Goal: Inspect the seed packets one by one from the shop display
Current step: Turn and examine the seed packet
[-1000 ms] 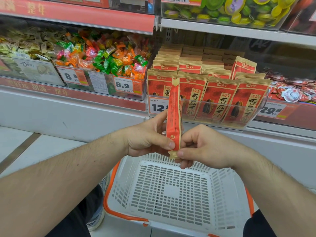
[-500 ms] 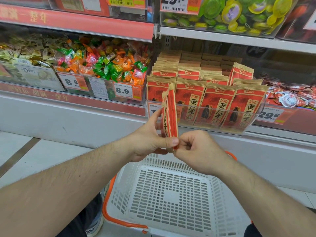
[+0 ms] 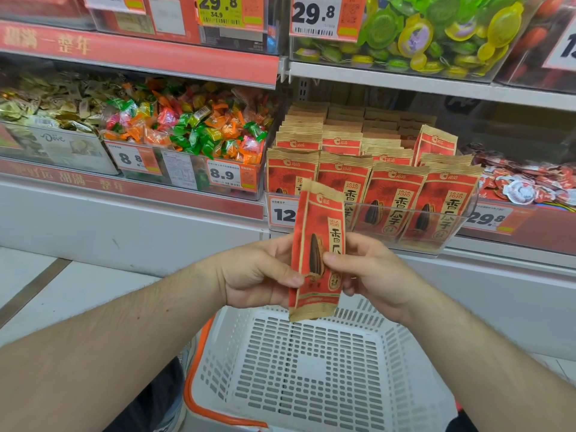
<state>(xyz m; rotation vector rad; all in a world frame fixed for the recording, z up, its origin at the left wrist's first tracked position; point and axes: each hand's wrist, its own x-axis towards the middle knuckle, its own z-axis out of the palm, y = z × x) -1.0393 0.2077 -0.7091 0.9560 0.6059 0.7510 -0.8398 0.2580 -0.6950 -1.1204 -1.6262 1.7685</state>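
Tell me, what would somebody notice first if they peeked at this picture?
Probably the red seed packet held upright in the middle, front showing, with the left hand and right hand each pinching a side. Right below sits a white shopping basket, and behind stand rows of matching packets on the shelf, next to a bin of colourful candies.

Seed packet looks like matt kraft-type paper, tan crimped ends, red printed face, slightly creased. Shelf packets same matt paper finish. Display tray clear glossy plastic, smooth. Basket white slotted plastic, dull sheen, orange plastic handle. Candy wrappers shiny crinkled film. Jelly cups glossy plastic. Price tags smooth paper or card. Shelf edge painted metal, satin.
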